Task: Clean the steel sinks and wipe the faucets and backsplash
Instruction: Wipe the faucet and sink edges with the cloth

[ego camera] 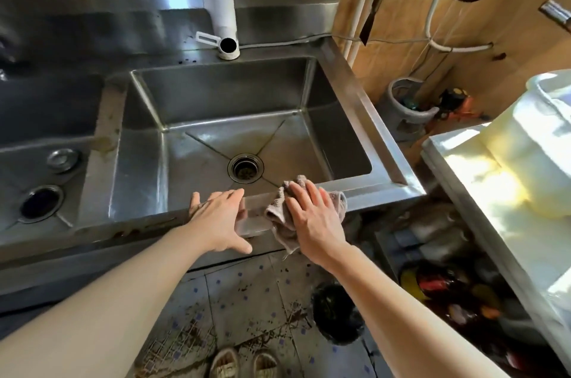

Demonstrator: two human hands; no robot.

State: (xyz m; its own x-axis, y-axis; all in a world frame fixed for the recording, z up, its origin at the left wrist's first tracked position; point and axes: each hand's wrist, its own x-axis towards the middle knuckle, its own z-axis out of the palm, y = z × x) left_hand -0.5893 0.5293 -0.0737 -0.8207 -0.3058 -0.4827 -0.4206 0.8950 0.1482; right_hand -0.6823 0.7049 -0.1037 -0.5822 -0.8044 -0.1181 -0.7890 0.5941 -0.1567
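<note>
Big steel sink point(216, 106) fills the centre, drain point(245, 168) in its floor; 2nd sink point(46, 130) to the left. White faucet point(220, 11) stands at the back rim, steel backsplash point(123, 16) behind it. Left hand point(217, 220) lies flat on the front rim, fingers straight, holding nothing. Right hand point(312, 217), fingers spread, presses a grey-pink cloth point(282, 217) onto the same rim, just beside the left.
</note>
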